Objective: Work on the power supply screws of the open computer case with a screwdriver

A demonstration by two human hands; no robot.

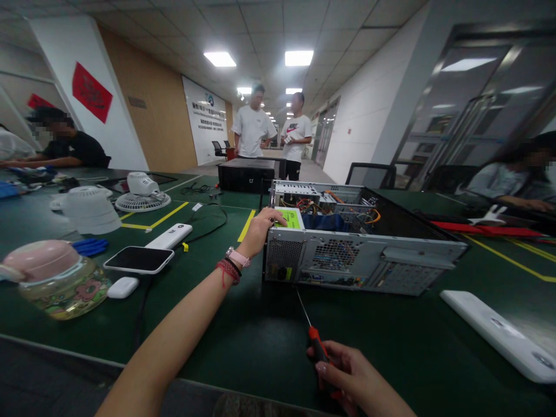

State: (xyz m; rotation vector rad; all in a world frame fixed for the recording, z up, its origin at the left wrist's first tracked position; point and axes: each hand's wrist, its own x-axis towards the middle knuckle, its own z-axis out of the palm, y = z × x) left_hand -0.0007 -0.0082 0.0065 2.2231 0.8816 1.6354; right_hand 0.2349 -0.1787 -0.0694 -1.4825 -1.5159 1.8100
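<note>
A computer case (369,269) lies on its side with its upper face open, its perforated rear panel towards me. Inside, cables and a power supply (290,218) with a yellow-green label show. My left hand (260,226) is closed over the near left corner of the case, fingertips on the power supply; the thumb is hidden. In front of the case, my right hand (347,370) holds a screwdriver (319,344) by its red-and-black handle. The thin shaft slants up and left, its tip close to the case's lower edge; I cannot tell whether it touches.
Left on the green table (226,353) are a phone (139,259), a white power bank (170,236), an earbud case (123,286), a pink-lidded bottle (58,281) and a white fan (143,194). Another white power bank (499,333) lies right. Behind stands a black case (247,175). Several people are around.
</note>
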